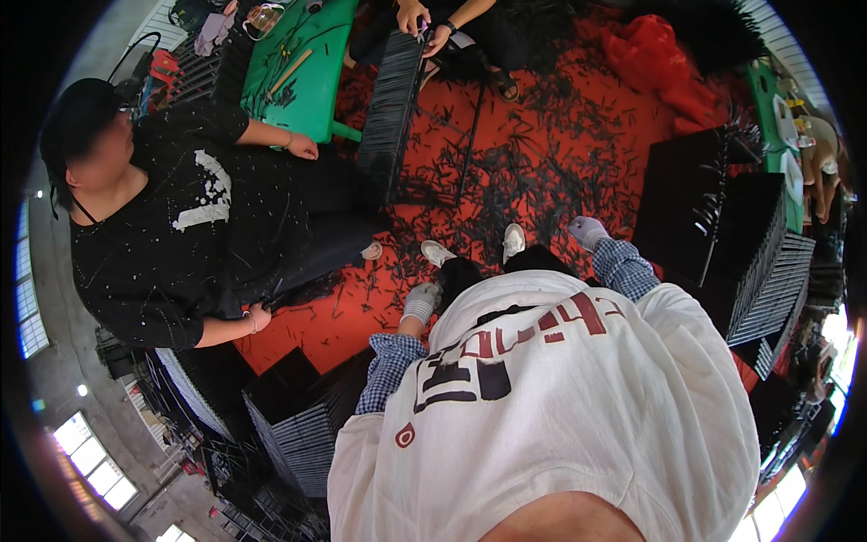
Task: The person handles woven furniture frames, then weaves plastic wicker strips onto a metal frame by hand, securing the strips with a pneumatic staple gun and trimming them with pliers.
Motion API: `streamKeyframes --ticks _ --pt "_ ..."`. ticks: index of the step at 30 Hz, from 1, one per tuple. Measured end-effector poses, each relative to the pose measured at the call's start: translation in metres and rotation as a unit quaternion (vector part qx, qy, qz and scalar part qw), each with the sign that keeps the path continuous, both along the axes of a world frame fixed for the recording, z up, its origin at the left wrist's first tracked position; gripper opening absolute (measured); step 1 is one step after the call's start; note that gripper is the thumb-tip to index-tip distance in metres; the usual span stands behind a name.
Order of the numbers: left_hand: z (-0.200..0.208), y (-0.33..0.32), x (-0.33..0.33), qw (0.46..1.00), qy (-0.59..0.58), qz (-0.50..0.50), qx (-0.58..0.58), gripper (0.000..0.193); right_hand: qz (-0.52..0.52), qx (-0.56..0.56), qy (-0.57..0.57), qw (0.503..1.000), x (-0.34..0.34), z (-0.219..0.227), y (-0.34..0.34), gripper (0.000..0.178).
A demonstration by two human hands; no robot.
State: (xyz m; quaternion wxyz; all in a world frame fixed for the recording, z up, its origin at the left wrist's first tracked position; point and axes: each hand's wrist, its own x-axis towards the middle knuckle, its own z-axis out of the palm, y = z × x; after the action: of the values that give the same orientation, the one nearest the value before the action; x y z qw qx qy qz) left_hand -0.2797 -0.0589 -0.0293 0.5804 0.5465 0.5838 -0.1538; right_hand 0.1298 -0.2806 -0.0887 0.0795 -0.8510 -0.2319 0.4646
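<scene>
My left hand (421, 302), in a grey striped glove, hangs beside my dark trouser leg with its fingers loosely extended. It holds nothing that I can see. My right hand (588, 232), also gloved, is out to the right above the littered floor, its fingers curled in and no object showing in them. Checked blue sleeve covers (623, 268) wrap my forearms. Nearest to the right hand stands a stack of black slatted panels (679, 203). Dark strips and scraps (506, 172) lie scattered around my white shoes (514, 242).
A co-worker in a black T-shirt (262, 217) stands at the left by a green table (302, 68). Ahead, another person's hands (437, 38) work at an upright black slatted panel (393, 108). Red cloth (650, 63) lies far right; more black panels (293, 434) stand behind-left.
</scene>
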Motion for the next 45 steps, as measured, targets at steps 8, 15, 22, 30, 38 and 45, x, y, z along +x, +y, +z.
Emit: streamKeyframes --ticks 8,15,22,30,38,45 --pt "0.019 0.001 0.006 0.998 0.068 -0.017 0.0 0.028 0.118 0.022 -0.021 0.992 -0.002 0.0 0.005 0.037" --pt "-0.011 0.0 -0.02 0.997 0.07 -0.032 -0.012 0.032 -0.017 -0.044 0.043 0.998 -0.006 0.025 0.026 0.038" --pt "-0.005 -0.004 -0.013 0.997 0.073 0.012 -0.017 0.03 0.03 -0.025 0.012 0.999 -0.005 0.018 0.026 0.037" --pt "-0.022 -0.009 -0.027 0.998 0.065 -0.018 -0.006 0.033 0.036 -0.029 0.009 0.999 -0.008 0.025 0.027 0.035" --pt "-0.011 -0.013 -0.017 0.996 0.078 -0.032 0.008 0.033 0.057 -0.019 -0.011 0.998 -0.004 0.017 0.019 0.036" --pt "0.006 -0.016 -0.012 0.993 0.067 -0.096 0.031 0.034 0.062 -0.025 0.003 0.998 -0.004 0.02 0.022 0.036"
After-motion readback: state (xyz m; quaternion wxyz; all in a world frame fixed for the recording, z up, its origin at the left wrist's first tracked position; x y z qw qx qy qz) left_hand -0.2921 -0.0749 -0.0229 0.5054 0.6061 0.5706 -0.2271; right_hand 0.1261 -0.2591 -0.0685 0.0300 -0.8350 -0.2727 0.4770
